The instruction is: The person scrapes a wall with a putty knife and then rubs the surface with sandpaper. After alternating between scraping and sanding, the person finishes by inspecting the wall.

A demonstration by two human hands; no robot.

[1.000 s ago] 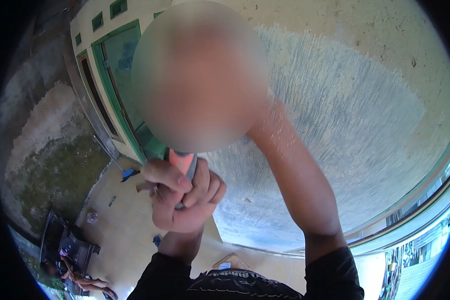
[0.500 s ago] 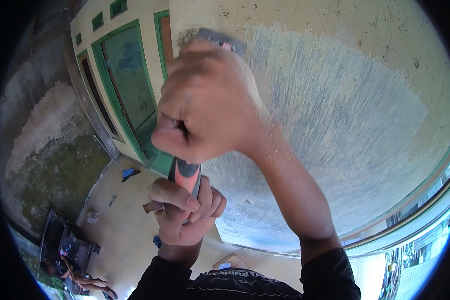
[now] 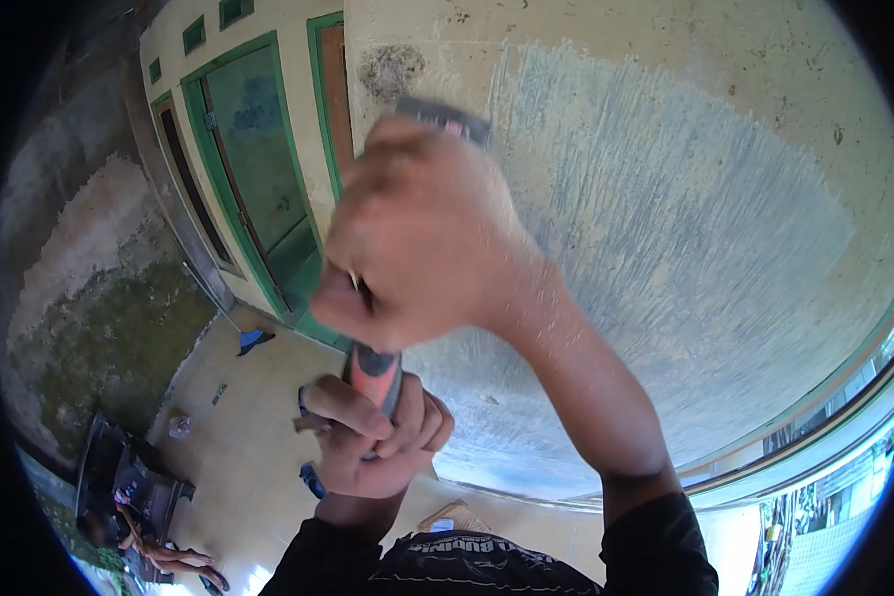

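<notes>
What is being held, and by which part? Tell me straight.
A scraper, held by both hands: the left hand wraps the lower end of its orange-and-black handle; the right hand closes over the upper part, just below the blade.

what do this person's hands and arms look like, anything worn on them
The right hand and the left hand are bare, with no gloves or watch showing. A black fabric sleeve covers each upper arm, the right sleeve and the left sleeve, leaving the forearms uncovered. Pale dust specks the right forearm. White lettering on the black top is too small to read.
</notes>
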